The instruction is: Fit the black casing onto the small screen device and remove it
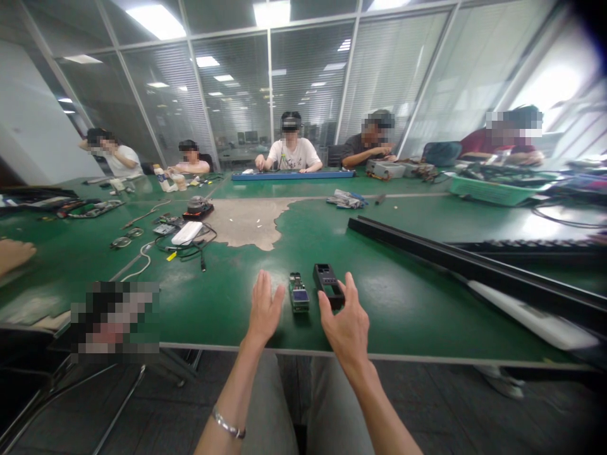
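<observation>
At the near edge of the green table (213, 309), left hand (265, 306) holds nothing: fingers together, thumb slightly apart. Just right of it: 1 small circuit board (300, 298) with a screen. Right hand (345, 319): thumb and fingers spread wide about the near end of a black casing (325, 274), right of the board; cannot tell whether it grips. Farther left: white device (186, 233) among cables. Farther right: long black rail (450, 259). Far side: 5 people (294, 153)
</observation>
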The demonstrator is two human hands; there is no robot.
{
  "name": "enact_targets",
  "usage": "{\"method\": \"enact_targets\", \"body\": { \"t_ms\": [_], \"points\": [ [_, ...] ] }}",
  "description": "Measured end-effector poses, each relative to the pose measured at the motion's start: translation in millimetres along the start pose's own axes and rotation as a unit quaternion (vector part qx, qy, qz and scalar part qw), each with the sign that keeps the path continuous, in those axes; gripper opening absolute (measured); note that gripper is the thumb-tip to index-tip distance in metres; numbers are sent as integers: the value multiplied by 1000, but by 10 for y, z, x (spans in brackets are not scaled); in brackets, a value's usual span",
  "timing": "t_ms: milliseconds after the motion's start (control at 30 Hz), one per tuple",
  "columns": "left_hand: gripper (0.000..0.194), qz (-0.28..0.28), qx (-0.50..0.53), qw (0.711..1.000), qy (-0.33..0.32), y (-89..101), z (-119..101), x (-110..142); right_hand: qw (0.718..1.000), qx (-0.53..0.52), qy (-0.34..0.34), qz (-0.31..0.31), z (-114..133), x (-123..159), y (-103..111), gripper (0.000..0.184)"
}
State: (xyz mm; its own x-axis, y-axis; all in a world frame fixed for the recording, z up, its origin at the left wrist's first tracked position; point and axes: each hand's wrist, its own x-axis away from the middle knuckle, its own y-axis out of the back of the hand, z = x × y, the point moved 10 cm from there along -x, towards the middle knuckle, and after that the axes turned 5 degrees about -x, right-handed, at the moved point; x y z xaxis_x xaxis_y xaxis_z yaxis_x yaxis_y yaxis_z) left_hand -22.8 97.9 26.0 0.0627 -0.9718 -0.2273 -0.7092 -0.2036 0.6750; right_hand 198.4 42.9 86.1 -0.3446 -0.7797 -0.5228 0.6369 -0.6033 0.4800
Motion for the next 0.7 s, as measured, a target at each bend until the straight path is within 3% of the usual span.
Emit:
{"method": "enact_targets", "body": {
  "t_ms": [200,533,700],
  "points": [
    [74,-1,0,1000,1,3,2,-2,1000,21,-12,14,-240,145,-94,74],
    [76,-2,19,1000,-2,-10,25,-9,999,29,37,2,-275,217,-140,82],
    [75,-7,21,1000,-6,-16,39,-13,999,29,39,6,-283,231,-128,77]
  ]
}}
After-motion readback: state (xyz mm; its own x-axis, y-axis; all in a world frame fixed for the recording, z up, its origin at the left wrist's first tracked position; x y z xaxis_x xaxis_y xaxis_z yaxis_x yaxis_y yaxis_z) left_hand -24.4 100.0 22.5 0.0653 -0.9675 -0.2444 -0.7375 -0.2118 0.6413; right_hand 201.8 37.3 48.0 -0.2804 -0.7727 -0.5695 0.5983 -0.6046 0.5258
